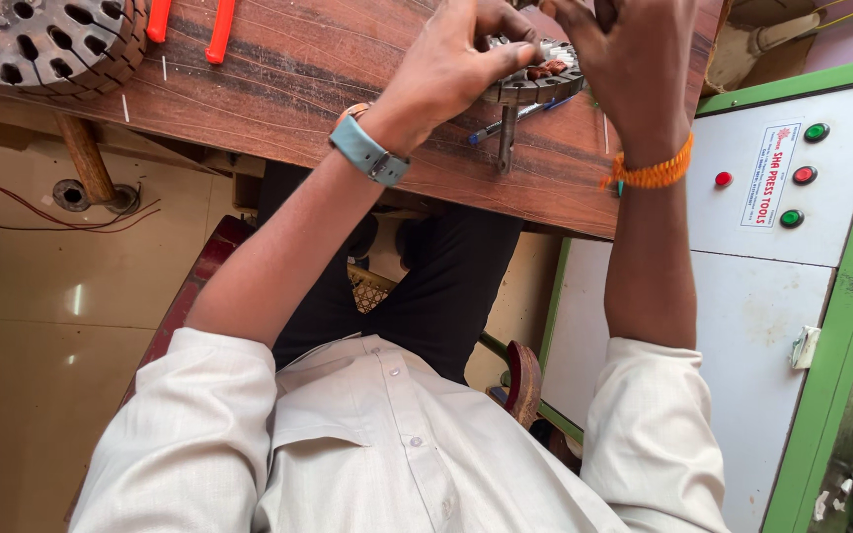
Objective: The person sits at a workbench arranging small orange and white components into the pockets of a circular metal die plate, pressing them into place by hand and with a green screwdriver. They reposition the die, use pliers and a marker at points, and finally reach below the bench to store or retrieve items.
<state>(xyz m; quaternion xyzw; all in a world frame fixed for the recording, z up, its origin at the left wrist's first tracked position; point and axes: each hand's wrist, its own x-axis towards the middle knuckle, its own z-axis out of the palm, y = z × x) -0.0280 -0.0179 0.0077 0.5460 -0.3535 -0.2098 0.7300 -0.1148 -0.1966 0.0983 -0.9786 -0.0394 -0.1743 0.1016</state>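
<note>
Two hands work at one small slotted metal ring (pixel 537 77), a motor stator with copper-coloured winding showing in its slots, set on the wooden tabletop (pixel 348 89) near its front edge. Left hand (pixel 451 64), with a pale blue watch (pixel 367 150) on the wrist, is clenched over the ring's left side, fingers curled down onto its rim. Right hand (pixel 624 59), an orange thread band (pixel 652 173) at the wrist, covers the ring's right side; fingers bend toward it, but I cannot tell whether they actually grip it, since the top edge of the view cuts them off.

Just below the ring, a blue pen (pixel 517 116) lies slantwise, and a grey metal stem (pixel 507 138) runs from the ring toward the tabletop edge. Far left of the ring: a larger round stack of dark slotted laminations (pixel 46 44), with two orange-red tool handles (pixel 190 25) beside it. Right of the ring, off the tabletop, stands a green-framed grey machine cabinet (pixel 792 296) carrying red and green round buttons (pixel 804 175).
</note>
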